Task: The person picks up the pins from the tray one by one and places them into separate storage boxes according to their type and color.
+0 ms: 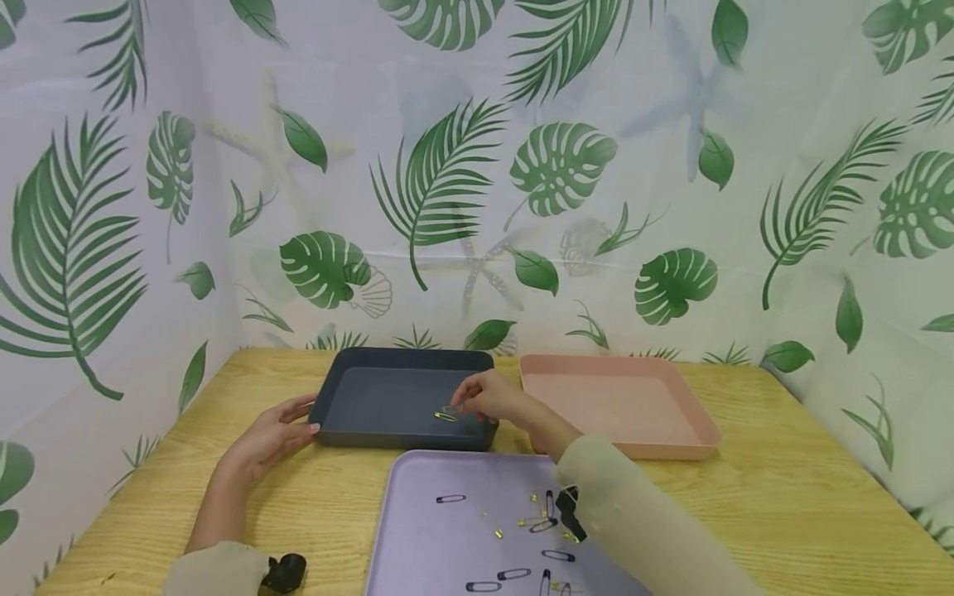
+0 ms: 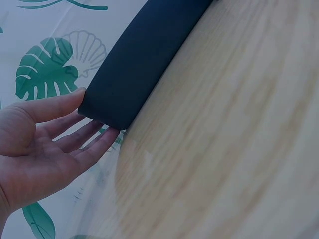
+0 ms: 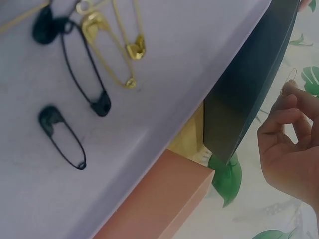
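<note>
My right hand (image 1: 486, 396) is over the right part of the dark blue tray (image 1: 373, 393), pinching a safety pin (image 3: 292, 74) between thumb and fingertips. Just beneath it in that tray is a gold safety pin (image 1: 445, 417). My left hand (image 1: 267, 434) touches the tray's left end; the left wrist view shows its thumb (image 2: 75, 97) at the rim and its extended fingers against the end wall. Nearer me, a lilac tray (image 1: 417, 530) carries several black safety pins (image 1: 514, 574) and gold ones, partly hidden by my right sleeve.
A pink tray (image 1: 611, 397) stands right of the dark blue one, behind my right forearm. All three trays are on a wooden table (image 1: 782, 497). A leaf-patterned cloth (image 1: 477, 207) hangs behind and at the sides.
</note>
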The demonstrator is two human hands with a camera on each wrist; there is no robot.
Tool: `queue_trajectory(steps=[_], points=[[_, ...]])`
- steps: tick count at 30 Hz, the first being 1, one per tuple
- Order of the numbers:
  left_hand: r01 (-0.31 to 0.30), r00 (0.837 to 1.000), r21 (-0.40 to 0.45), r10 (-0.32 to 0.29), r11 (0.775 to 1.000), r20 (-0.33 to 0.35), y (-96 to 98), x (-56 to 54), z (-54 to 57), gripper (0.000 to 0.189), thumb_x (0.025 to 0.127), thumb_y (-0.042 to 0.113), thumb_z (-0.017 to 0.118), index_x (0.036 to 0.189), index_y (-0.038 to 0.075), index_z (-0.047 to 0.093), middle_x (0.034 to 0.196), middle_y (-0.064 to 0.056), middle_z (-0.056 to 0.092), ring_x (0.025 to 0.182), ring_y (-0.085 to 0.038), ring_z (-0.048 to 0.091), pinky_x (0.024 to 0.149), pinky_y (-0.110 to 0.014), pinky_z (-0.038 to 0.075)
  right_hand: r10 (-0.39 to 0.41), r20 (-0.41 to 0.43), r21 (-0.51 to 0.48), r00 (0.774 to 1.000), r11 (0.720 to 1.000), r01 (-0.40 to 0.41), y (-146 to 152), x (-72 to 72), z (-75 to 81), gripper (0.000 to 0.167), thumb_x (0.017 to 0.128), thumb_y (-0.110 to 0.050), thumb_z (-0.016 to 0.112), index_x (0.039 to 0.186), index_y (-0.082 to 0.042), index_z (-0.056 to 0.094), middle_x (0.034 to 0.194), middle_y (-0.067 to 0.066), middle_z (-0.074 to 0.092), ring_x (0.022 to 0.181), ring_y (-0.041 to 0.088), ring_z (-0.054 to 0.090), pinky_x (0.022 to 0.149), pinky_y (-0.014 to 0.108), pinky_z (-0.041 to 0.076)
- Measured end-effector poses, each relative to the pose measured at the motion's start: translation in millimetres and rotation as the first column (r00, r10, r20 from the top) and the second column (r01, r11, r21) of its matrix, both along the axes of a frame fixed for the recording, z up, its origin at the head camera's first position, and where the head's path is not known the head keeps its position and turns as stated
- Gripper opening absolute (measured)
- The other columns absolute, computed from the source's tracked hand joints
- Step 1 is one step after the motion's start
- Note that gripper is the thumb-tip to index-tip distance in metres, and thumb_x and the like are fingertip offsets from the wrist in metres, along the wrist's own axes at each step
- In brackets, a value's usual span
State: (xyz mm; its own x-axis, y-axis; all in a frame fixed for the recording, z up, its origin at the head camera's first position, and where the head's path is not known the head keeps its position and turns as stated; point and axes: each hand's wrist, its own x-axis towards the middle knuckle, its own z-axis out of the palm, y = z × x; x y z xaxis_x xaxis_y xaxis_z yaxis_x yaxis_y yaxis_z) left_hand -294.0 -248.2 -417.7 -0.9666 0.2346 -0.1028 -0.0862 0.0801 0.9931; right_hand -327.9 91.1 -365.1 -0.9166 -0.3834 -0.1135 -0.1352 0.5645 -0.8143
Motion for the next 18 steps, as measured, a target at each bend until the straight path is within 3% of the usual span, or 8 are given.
queue_trajectory(steps=[7, 18], points=[[-0.001, 1.0, -0.011, 0.001, 1.0, 0.001, -0.4, -0.3, 0.3, 0.064, 0.092, 0.0, 0.052, 0.144, -0.003, 0.016, 0.146, -0.027, 0.012, 0.124, -0.036, 0.034, 0.093, -0.031, 0.04, -0.035, -0.024, 0.006, 0.999, 0.999, 0.035, -3.1, -9.1, -4.9, 0.012, 0.083, 0.004, 0.058, 0.088, -0.001, 0.068, 0.081, 0.015, 0.066, 0.046, 0.011, 0.042, 0.04, 0.02, 0.032], [0.004, 1.0, 0.0, -0.004, 1.0, -0.006, -0.7, -0.5, 0.0, 0.064, 0.091, -0.001, 0.052, 0.144, -0.004, 0.015, 0.145, -0.028, 0.013, 0.123, -0.034, 0.036, 0.093, -0.032, 0.04, -0.113, -0.027, 0.023, 0.993, 0.993, 0.114, -7.8, -23.7, -10.2, 0.011, 0.08, 0.003, 0.062, 0.087, -0.002, 0.069, 0.067, 0.003, 0.062, 0.045, 0.01, 0.043, 0.039, 0.021, 0.034]])
